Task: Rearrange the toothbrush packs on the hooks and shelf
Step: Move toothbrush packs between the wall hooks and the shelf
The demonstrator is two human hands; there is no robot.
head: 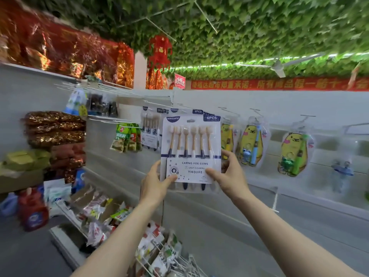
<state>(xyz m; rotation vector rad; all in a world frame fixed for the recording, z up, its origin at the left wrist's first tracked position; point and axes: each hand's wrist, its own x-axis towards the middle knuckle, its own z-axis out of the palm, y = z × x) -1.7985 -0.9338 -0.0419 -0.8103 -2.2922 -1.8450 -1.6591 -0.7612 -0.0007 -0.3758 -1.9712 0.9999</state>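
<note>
A white six-brush toothbrush pack (191,144) is held upright in front of the wall panel. My left hand (154,184) pinches its lower left corner, thumb on the front. My right hand (229,172) grips its lower right edge, thumb across the label. Behind it, more of the same packs (150,128) hang on hooks. To the right hang yellow bear-shaped children's toothbrush packs (252,144) and another one (293,154). The held pack's top hole sits near the hook row; whether it is on a hook I cannot tell.
Green snack packets (125,138) hang left of the toothbrush packs. Bare wire hooks (111,90) jut from the panel above. A lower shelf (60,234) and a wire rack (159,254) hold small sachets. Stacked goods (54,128) fill the left shelving. A blue holder (342,170) hangs far right.
</note>
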